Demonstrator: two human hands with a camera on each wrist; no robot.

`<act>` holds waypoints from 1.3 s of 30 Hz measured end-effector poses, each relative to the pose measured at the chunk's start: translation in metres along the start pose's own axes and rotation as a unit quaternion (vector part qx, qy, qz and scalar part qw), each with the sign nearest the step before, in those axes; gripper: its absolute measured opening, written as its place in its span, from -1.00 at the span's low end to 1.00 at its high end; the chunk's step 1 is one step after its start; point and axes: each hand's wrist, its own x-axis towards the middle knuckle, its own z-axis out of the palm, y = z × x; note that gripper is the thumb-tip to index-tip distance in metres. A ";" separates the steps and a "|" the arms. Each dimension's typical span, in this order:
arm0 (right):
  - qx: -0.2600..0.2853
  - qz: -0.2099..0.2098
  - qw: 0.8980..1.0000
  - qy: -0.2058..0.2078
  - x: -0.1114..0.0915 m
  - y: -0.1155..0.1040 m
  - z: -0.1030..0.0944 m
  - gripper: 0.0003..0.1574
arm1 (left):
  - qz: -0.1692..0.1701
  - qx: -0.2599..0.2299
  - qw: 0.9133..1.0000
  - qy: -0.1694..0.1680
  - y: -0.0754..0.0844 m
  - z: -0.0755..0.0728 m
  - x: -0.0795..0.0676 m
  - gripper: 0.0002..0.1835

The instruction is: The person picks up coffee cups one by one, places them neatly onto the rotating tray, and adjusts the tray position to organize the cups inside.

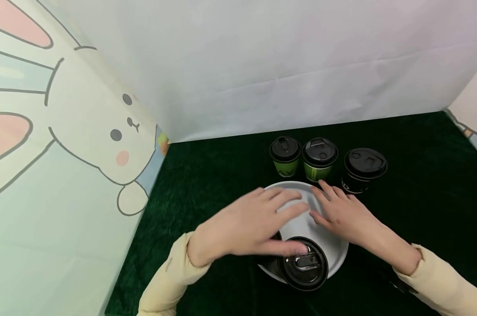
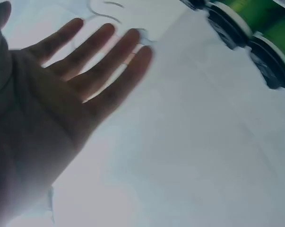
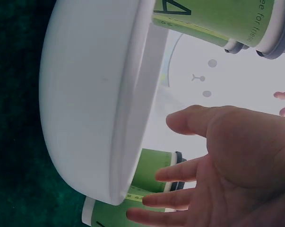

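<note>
A round white bowl (image 1: 333,248) lies on the dark green cloth, its deep side wall (image 3: 85,94) showing in the right wrist view. At its near edge stands a paper cup with a glossy black lid (image 1: 306,276). A second dark lid (image 1: 277,236) beside it is mostly hidden behind my left hand (image 1: 248,224). That hand hovers over the bowl with fingers spread, and its thumb overlaps the front lid in the head view. My right hand (image 1: 346,219) is over the bowl's right rim, fingers extended and holding nothing.
Behind the bowl stand two green paper cups with black lids, a left one (image 1: 286,166) and a middle one (image 1: 318,171). A wider black cup (image 1: 354,182) stands to their right. A white backdrop (image 1: 301,66) rises behind the cloth, with a rabbit-print wall (image 1: 84,109) at left.
</note>
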 end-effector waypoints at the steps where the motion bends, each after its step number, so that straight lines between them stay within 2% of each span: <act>1: 0.004 0.000 1.000 -0.003 0.000 0.000 0.001 -0.17 | 0.006 0.007 1.000 0.026 -0.007 0.001 0.002 -0.34; 4: 0.018 -0.004 1.000 -0.013 0.002 -0.002 0.003 -0.18 | 0.024 0.043 0.991 0.127 -0.029 0.007 0.008 -0.56; 7: 0.034 -0.016 0.999 -0.019 0.005 -0.003 0.006 -0.19 | 0.016 0.062 0.976 0.208 -0.052 0.018 0.014 -0.73; 9: 0.038 -0.024 0.999 -0.020 0.007 -0.003 0.008 -0.19 | -0.005 0.063 0.970 0.233 -0.067 0.027 0.016 -0.76; 11: 0.039 -0.030 0.999 -0.021 0.008 -0.004 0.010 -0.18 | -0.031 0.057 0.968 0.242 -0.080 0.036 0.017 -0.77; 16: 0.034 -0.045 0.998 -0.022 0.007 -0.002 0.016 -0.19 | -0.094 0.043 0.967 0.233 -0.107 0.060 0.020 -0.75; 21: 0.018 -0.055 0.998 -0.016 0.005 -0.001 0.020 -0.21 | -0.139 0.032 0.971 0.192 -0.124 0.076 0.029 -0.61; 32: -0.010 -0.049 0.999 -0.003 -0.002 -0.003 0.023 -0.22 | -0.187 0.020 0.975 0.119 -0.139 0.092 0.054 -0.36; 39: -0.024 -0.043 0.999 0.005 -0.011 -0.004 0.020 -0.24 | -0.223 -0.016 0.974 0.041 -0.147 0.095 0.065 -0.23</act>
